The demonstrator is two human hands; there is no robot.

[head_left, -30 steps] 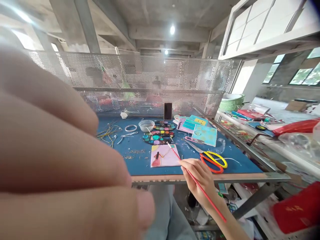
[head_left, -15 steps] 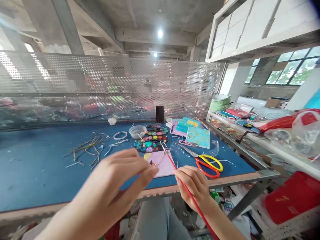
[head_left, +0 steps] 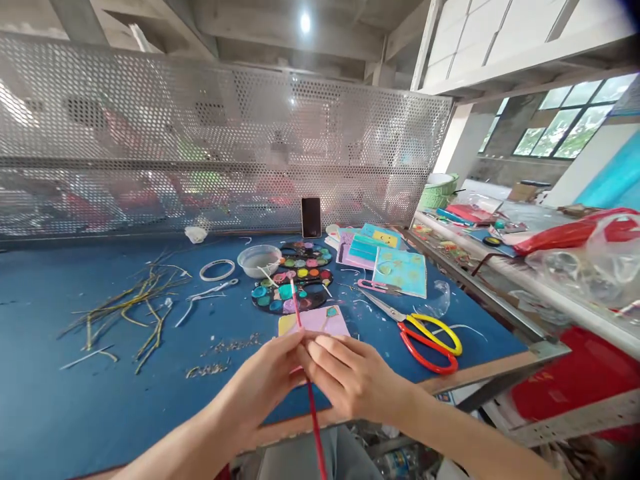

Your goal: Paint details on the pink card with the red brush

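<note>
My right hand point(head_left: 350, 377) is closed around a thin red paintbrush point(head_left: 315, 427), its light tip pointing away toward the paints. My left hand point(head_left: 267, 367) meets it at the brush, thumb and fingers pinched on the shaft. Beneath the hands lies a pinkish-purple card point(head_left: 337, 323) with a yellow corner and a small teal shape; the hands cover its near part. Just beyond are black paint palettes point(head_left: 263, 302) with round wells of many colours. A clear plastic bowl point(head_left: 245, 260) of cloudy liquid stands beside them, a white stick at its edge.
Large scissors point(head_left: 430, 343) with red and yellow handles and pink snips point(head_left: 373, 286) lie right, near painted cards point(head_left: 410, 270). Dried stems point(head_left: 130, 300), a white ring point(head_left: 204, 273) and small tweezer-like tool point(head_left: 213, 291) lie left. A phone point(head_left: 311, 218) leans against the mesh panel point(head_left: 240, 147).
My left hand has moved right and down from above the card to the brush. The brush has swung more upright, and the view has tipped downward.
</note>
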